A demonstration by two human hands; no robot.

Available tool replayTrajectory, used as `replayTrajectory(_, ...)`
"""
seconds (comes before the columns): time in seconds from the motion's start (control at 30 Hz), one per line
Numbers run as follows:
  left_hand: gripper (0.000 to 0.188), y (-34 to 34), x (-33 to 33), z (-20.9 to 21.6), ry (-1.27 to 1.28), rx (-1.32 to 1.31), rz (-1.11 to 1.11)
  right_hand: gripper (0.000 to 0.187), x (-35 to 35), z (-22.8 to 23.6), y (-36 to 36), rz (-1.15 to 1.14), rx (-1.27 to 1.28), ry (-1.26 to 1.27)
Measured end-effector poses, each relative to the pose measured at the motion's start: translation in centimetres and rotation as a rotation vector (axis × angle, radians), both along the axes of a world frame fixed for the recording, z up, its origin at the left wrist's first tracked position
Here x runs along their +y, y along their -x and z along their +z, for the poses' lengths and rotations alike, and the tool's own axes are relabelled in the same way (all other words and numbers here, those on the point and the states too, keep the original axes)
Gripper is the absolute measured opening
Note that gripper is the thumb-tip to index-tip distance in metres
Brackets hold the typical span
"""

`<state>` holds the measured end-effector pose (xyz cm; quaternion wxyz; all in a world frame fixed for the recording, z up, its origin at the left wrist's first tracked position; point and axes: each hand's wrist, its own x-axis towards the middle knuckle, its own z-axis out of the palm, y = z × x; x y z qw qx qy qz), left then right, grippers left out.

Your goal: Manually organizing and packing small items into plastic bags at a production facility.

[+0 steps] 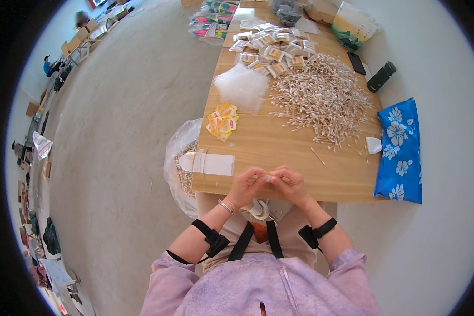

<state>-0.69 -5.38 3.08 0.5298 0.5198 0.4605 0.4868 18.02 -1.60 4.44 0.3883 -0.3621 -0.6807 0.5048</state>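
My left hand [246,186] and my right hand [292,186] meet at the table's near edge. Both are closed, their fingertips pinching a small whitish thing [269,178] that the fingers mostly cover; its kind I cannot make out. Just left of the hands lies a white block [218,164] with a band round it. Beyond that, small yellow-and-white cards [223,122] lie in a loose heap. Flat clear plastic bags [242,87] are stacked farther off. A large pile of loose cotton swabs [321,97] spreads over the right side, with a few stray swabs nearer me.
Filled swab packets [274,48] are heaped at the far side. Along the right edge stand or lie a phone [356,63], a black cylinder [381,77] and a blue flowered pack [400,152] with white tissue. An open plastic bag of swabs [175,158] sits beside the table's left edge.
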Motion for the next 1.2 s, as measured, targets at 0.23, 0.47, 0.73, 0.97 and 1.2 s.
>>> replayTrajectory(0.23,0.025,0.1,-0.3,2.0,-0.31,0.384,0.123,0.022,-0.1,1.4,-0.2,-0.054,-0.095,-0.179)
replayTrajectory(0.47,0.014,-0.1,0.0,1.9,-0.417,0.471,0.172,0.023,0.2,1.1,-0.6,-0.071,-0.219,-0.428)
replayTrajectory(0.73,0.014,-0.3,-0.1,3.2,-0.823,0.91,0.274,0.03,0.2,2.1,-0.7,-0.121,-0.513,-0.936)
replayTrajectory(0.97,0.013,-0.2,-0.3,2.3,-0.721,0.87,0.224,0.03,0.2,1.9,-0.9,-0.101,-0.548,-0.925)
replayTrajectory(1.2,0.025,-0.2,0.5,2.2,-0.28,0.385,0.096,0.038,-0.3,2.9,0.0,-0.069,-0.222,-0.187)
